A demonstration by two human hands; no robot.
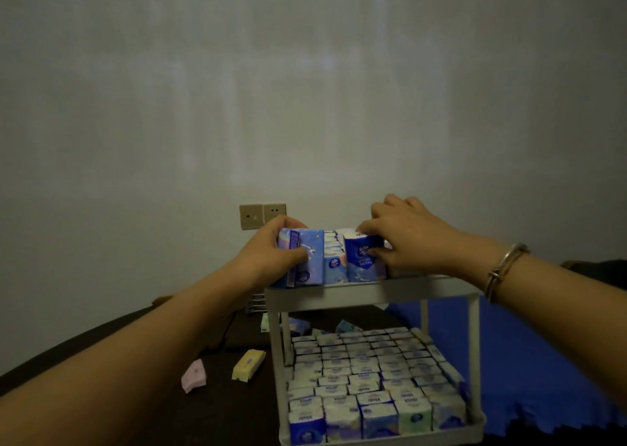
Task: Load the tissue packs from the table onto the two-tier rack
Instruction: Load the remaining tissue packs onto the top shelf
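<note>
A white two-tier rack (359,293) stands on the dark table. Its lower tier is packed with several rows of upright tissue packs (366,377). On the top tier my left hand (271,252) grips a light-blue tissue pack (310,259) at the front left corner. My right hand (403,238) holds a dark-blue tissue pack (361,255) beside it, thumb on its front and fingers over its top. More packs (334,259) stand between the two. A pink pack (194,376) and a yellow pack (248,364) lie loose on the table left of the rack.
A few more packs (298,325) lie on the table behind the rack. A double wall socket (262,215) sits on the grey wall behind. A blue cloth (543,361) covers the surface to the right. A dark cable (225,333) runs across the table.
</note>
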